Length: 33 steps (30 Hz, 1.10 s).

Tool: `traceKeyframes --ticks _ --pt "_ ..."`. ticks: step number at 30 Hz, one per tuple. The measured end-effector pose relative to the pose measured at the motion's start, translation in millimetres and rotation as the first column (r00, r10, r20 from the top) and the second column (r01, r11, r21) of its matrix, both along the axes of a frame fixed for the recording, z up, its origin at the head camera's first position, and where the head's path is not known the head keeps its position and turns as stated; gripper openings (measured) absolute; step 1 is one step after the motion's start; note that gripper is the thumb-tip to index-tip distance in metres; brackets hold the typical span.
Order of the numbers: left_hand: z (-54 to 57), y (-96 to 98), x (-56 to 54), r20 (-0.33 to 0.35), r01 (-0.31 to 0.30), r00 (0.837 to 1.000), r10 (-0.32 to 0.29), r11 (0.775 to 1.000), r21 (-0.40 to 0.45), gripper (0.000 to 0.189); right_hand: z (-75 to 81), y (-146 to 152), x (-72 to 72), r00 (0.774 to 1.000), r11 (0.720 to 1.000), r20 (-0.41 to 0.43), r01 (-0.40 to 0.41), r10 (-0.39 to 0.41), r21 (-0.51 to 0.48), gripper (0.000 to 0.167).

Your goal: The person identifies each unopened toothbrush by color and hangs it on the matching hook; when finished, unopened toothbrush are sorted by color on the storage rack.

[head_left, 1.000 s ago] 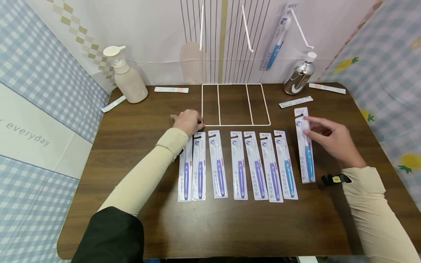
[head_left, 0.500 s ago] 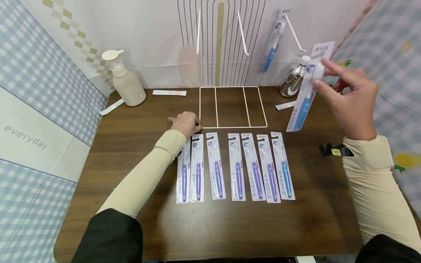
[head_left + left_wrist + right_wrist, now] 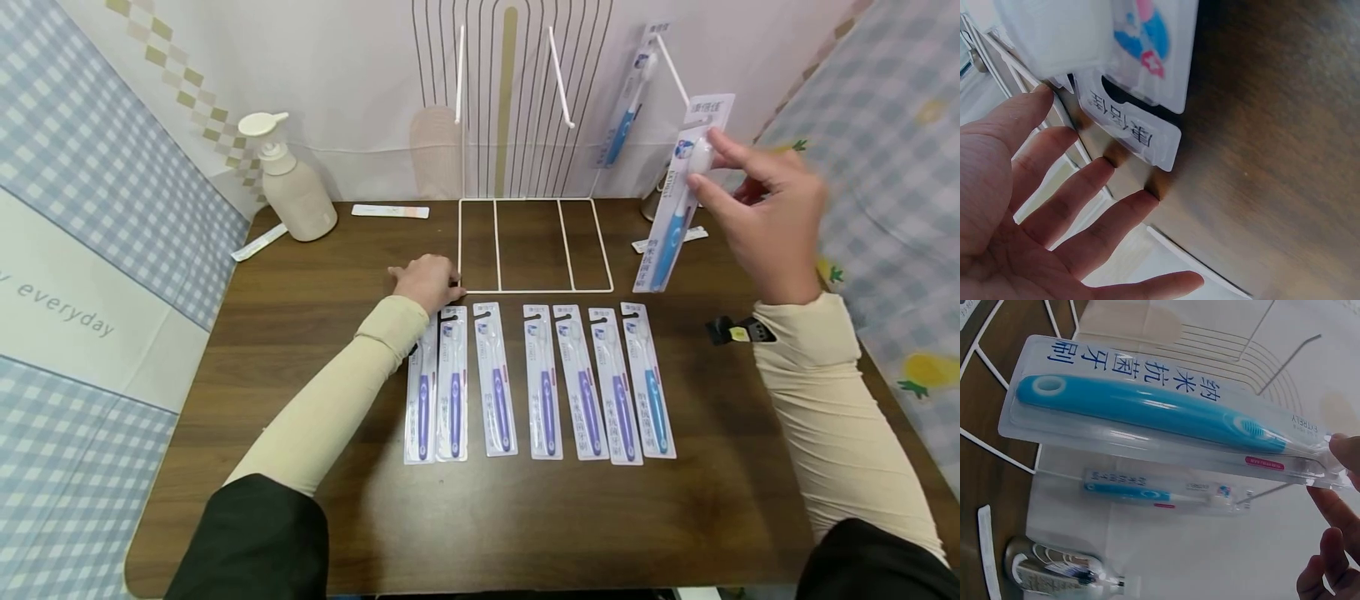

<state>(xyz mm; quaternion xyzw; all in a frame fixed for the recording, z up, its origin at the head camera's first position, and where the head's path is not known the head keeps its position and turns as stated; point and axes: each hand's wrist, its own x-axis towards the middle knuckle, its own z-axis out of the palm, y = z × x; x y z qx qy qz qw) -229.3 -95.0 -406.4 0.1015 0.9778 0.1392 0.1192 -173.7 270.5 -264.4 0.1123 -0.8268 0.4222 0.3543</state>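
Note:
Between thumb and fingers, my right hand (image 3: 780, 208) pinches a blue toothbrush in a clear blister pack (image 3: 660, 242) by its brush-head end. The pack tilts in the air, its top edge close to the tip of the right white hook (image 3: 673, 71); whether they touch cannot be told. Behind, another packaged blue toothbrush (image 3: 1129, 489) hangs on that hook. My left hand (image 3: 426, 281) rests on the table at the front left corner of the white wire rack (image 3: 536, 292). Its fingers (image 3: 1088, 194) are spread and loosely bent, holding nothing, near a packaged toothbrush's top (image 3: 1129, 128).
Several packaged purple toothbrushes (image 3: 498, 392) and a blue one (image 3: 654, 400) lie in a row before the rack. Two other hooks, left (image 3: 460, 75) and middle (image 3: 560, 79), jut out. A pump bottle (image 3: 300, 200) stands left, a silver bottle (image 3: 1066, 569) right.
My right hand has lifted the blue toothbrush pack off the table and brought it up, then slightly left toward the right hook. The left hand stays put.

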Motion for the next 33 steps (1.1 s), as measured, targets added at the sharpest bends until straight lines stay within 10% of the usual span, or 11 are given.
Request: traceKeyframes --ticks 6,21,33 --pt "-0.6 0.8 0.2 -0.007 0.001 1.0 -0.001 1.0 -0.001 0.018 -9.6 -6.7 -22.6 0.998 0.998 0.062 0.016 -0.012 -0.06 0.037" --pt "-0.1 2.5 1.4 -0.018 -0.01 1.0 0.009 1.0 -0.015 0.017 -21.8 -5.8 -152.2 0.976 0.97 0.216 0.088 -0.038 -0.227 0.033" --pt "-3.6 8.4 -1.5 -0.002 0.015 1.0 -0.015 1.0 -0.014 0.018 -13.0 -10.3 -151.6 0.975 0.957 0.217 0.106 -0.047 -0.269 0.033"
